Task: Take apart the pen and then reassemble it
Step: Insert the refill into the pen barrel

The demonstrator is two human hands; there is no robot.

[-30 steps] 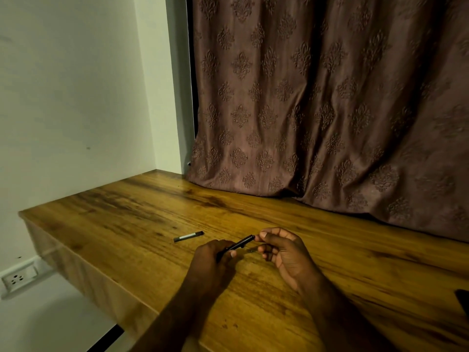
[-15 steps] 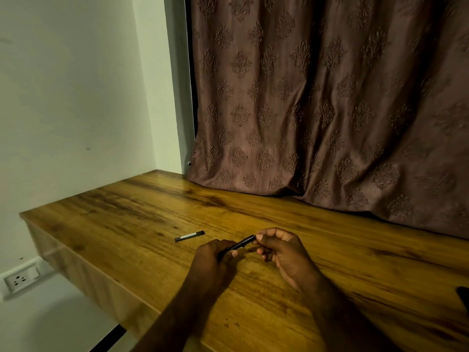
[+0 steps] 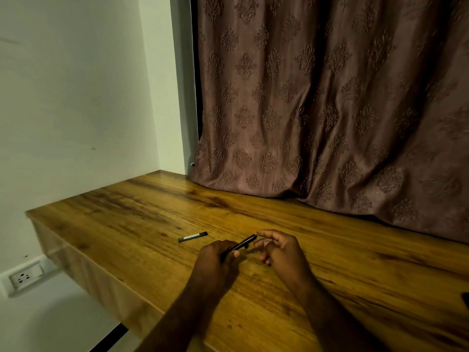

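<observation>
My left hand [image 3: 215,257] grips the lower end of a slim black pen barrel [image 3: 241,245], which slants up to the right just above the wooden table [image 3: 132,224]. The curled fingers of my right hand [image 3: 281,252] sit at the barrel's upper end, the index fingertip right beside its tip. Thumb and fingers are close together, and I cannot tell whether they pinch a small part. A separate black pen piece with a pale band [image 3: 193,236] lies flat on the table, left of my hands.
A brown patterned curtain [image 3: 330,110] hangs along the table's back edge. The table's left edge drops off beside a white wall with a socket [image 3: 24,276]. A dark object [image 3: 466,299] shows at the right border.
My right fingers, closed on the barrel's upper end before, have loosened and drawn slightly off it. The left hand and the loose piece have stayed put.
</observation>
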